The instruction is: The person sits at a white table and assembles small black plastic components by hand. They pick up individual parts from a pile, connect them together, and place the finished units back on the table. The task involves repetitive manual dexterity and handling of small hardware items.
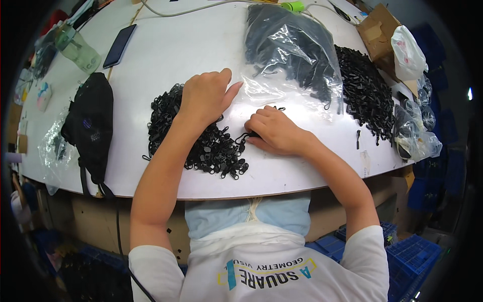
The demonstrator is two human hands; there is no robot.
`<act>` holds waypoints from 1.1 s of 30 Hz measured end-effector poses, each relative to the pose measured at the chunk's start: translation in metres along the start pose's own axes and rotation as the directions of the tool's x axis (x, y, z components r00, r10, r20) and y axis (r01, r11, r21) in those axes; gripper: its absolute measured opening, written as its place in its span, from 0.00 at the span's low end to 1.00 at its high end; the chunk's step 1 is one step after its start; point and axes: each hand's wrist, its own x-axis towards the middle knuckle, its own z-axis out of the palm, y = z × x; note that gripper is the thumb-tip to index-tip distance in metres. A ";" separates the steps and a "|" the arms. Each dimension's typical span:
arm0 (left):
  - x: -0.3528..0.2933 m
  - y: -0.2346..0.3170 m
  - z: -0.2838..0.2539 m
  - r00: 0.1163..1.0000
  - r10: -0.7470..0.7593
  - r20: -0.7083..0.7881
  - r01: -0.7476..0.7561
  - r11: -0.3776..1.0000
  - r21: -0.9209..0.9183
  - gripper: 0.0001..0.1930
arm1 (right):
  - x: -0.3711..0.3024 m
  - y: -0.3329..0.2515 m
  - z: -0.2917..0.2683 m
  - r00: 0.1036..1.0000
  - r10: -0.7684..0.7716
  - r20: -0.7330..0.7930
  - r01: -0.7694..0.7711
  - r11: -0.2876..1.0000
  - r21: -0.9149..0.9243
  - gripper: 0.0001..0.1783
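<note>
A heap of black zipper sliders [219, 153] lies on the white table in front of me. My left hand [206, 98] hovers over the heap's far part; its fingers curl, the thumb stands apart from them, and nothing shows in the gap. Right of the heap, my right hand [274, 132] rests low over the table, fingers closed on a small black zipper pull with a thin loop sticking out. Its far end is hidden by the fingers. Beyond my hands lies a clear plastic bag [289, 50] filled with black corded zipper pulls.
A larger pile of black zipper parts [365, 93] spreads at the right, beside a cardboard box [377, 32] and plastic bags [415, 131]. To the left are a black pouch [93, 126], a phone [119, 46] and a bottle [75, 49]. Blue crates [412, 256] stand below right.
</note>
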 end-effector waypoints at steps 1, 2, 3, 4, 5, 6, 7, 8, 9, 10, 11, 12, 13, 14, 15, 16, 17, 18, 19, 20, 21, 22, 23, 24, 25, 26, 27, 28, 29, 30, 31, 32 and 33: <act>0.000 0.000 -0.002 1.000 0.002 0.003 -0.002 1.000 -0.006 0.16 | 0.001 0.000 0.001 1.000 -0.001 0.000 0.001 1.000 -0.009 0.13; -0.001 0.000 -0.004 1.000 0.004 0.006 -0.004 1.000 -0.011 0.17 | 0.000 -0.002 0.001 1.000 -0.001 0.001 0.001 1.000 -0.018 0.12; -0.001 0.000 -0.005 1.000 0.006 0.009 -0.006 1.000 -0.017 0.18 | 0.000 -0.003 0.002 1.000 -0.002 0.002 0.002 1.000 -0.027 0.12; -0.001 0.000 -0.005 1.000 0.007 0.007 -0.007 1.000 -0.015 0.17 | -0.002 -0.002 0.005 0.998 -0.025 -0.054 0.023 0.999 -0.037 0.11; -0.001 -0.001 -0.003 1.000 0.009 0.005 -0.009 1.000 -0.013 0.16 | -0.003 0.000 0.006 0.999 -0.009 -0.053 0.006 0.998 -0.060 0.11; 0.000 -0.001 -0.002 1.000 0.011 0.002 -0.011 1.000 -0.011 0.15 | -0.005 0.001 0.007 0.999 0.007 -0.052 -0.011 0.996 -0.083 0.11; 0.000 -0.002 -0.001 1.000 0.014 0.000 -0.014 1.000 -0.007 0.15 | -0.006 0.000 0.007 0.998 0.024 -0.052 -0.029 0.994 -0.101 0.10; 0.000 -0.002 0.000 1.000 0.017 -0.001 -0.017 1.000 -0.004 0.15 | -0.006 -0.001 0.007 0.992 0.048 -0.117 -0.054 0.997 -0.050 0.10; 0.000 -0.002 0.000 1.000 0.021 -0.003 -0.021 1.000 -0.001 0.15 | -0.006 -0.002 0.005 0.981 0.075 -0.180 -0.075 0.997 0.004 0.09; 0.000 -0.001 -0.001 1.000 0.014 0.001 -0.014 1.000 0.004 0.15 | -0.006 -0.004 0.002 0.965 0.110 -0.239 -0.098 0.993 0.061 0.08; -0.001 -0.001 -0.003 1.000 0.008 0.005 -0.008 1.000 0.009 0.15 | -0.004 -0.006 -0.002 0.944 0.134 -0.302 -0.100 0.987 0.123 0.08; -0.001 -0.001 -0.004 1.000 0.002 0.009 -0.002 1.000 0.015 0.14 | -0.002 -0.008 -0.008 0.918 0.160 -0.363 -0.098 0.978 0.185 0.07; -0.001 -0.001 -0.004 1.000 0.009 0.008 -0.009 1.000 0.008 0.14 | 0.000 -0.009 -0.014 0.888 0.190 -0.419 -0.091 0.965 0.245 0.07; -0.001 -0.002 -0.003 1.000 0.015 0.006 -0.015 1.000 0.001 0.14 | -0.001 -0.010 -0.019 0.868 0.263 -0.421 -0.115 0.931 0.346 0.07; -0.001 -0.002 -0.002 1.000 0.021 0.004 -0.021 1.000 -0.006 0.14 | -0.001 -0.010 -0.024 0.857 0.313 -0.410 -0.143 0.908 0.394 0.07; -0.001 -0.001 -0.002 1.000 0.024 0.006 -0.024 1.000 -0.004 0.14 | -0.001 -0.010 -0.030 0.844 0.360 -0.397 -0.168 0.881 0.442 0.07; -0.002 0.001 -0.002 1.000 0.027 0.007 -0.027 1.000 -0.003 0.14 | 0.000 -0.010 -0.034 0.830 0.406 -0.382 -0.191 0.851 0.489 0.08; -0.002 0.001 -0.002 1.000 0.029 0.009 -0.029 1.000 -0.001 0.14 | 0.001 -0.009 -0.035 0.832 0.444 -0.333 -0.222 0.816 0.534 0.09; -0.001 0.001 -0.001 0.999 0.032 0.007 -0.032 0.999 0.002 0.14 | 0.001 -0.007 -0.033 0.856 0.416 -0.307 -0.227 0.836 0.500 0.09; -0.001 0.001 0.000 0.999 0.035 0.006 -0.035 0.999 0.005 0.14 | 0.001 -0.004 -0.028 0.878 0.388 -0.280 -0.230 0.855 0.465 0.10; -0.001 0.000 0.001 0.999 0.039 0.004 -0.039 0.999 0.008 0.14 | 0.001 -0.001 -0.022 0.898 0.361 -0.250 -0.231 0.873 0.430 0.10; -0.001 0.000 0.000 0.999 0.036 0.002 -0.036 0.999 0.004 0.14 | -0.002 -0.002 -0.015 0.927 0.313 -0.208 -0.215 0.896 0.389 0.10; -0.001 -0.001 0.000 0.999 0.034 -0.001 -0.034 0.999 -0.001 0.14 | -0.005 -0.001 -0.011 0.948 0.251 -0.194 -0.172 0.921 0.349 0.08; 0.000 0.000 -0.001 0.999 0.032 -0.003 -0.032 0.999 -0.006 0.14 | -0.008 -0.001 -0.007 0.966 0.189 -0.178 -0.127 0.942 0.310 0.06; 0.000 -0.001 0.000 1.000 0.030 -0.002 -0.030 1.000 -0.007 0.14 | -0.009 -0.002 -0.006 0.980 0.125 -0.156 -0.079 0.959 0.274 0.05; 0.000 -0.001 0.000 1.000 0.029 0.000 -0.029 1.000 -0.009 0.14 | -0.015 -0.001 -0.012 0.986 0.165 -0.012 -0.154 0.943 0.296 0.09; 0.000 -0.001 0.000 1.000 0.028 0.001 -0.028 1.000 -0.012 0.14 | -0.020 -0.002 -0.019 0.980 0.181 -0.083 -0.151 0.947 0.282 0.11; -0.001 -0.001 0.000 1.000 0.027 0.002 -0.027 1.000 -0.008 0.14 | -0.023 -0.002 -0.025 0.969 0.194 -0.155 -0.147 0.952 0.269 0.13; 0.000 0.000 -0.001 1.000 0.026 -0.001 -0.026 1.000 -0.008 0.14 | -0.029 -0.001 -0.031 0.952 0.205 -0.226 -0.146 0.957 0.251 0.15; 0.000 0.000 -0.001 1.000 0.026 -0.004 -0.026 1.000 -0.008 0.14 | -0.039 0.004 -0.037 0.941 0.287 -0.181 -0.223 0.925 0.309 0.25; -0.001 -0.001 -0.001 1.000 0.027 -0.010 -0.027 1.000 -0.009 0.14 | -0.045 0.004 -0.042 0.938 0.297 -0.178 -0.253 0.939 0.231 0.28; -0.002 -0.002 -0.001 0.999 0.028 -0.017 -0.028 1.000 -0.009 0.14 | -0.049 0.000 -0.048 0.936 0.306 -0.176 -0.282 0.948 0.151 0.31; -0.003 -0.003 -0.002 0.999 0.027 -0.023 -0.028 1.000 -0.010 0.14 | -0.052 -0.004 -0.049 0.933 0.315 -0.174 -0.307 0.949 0.071 0.34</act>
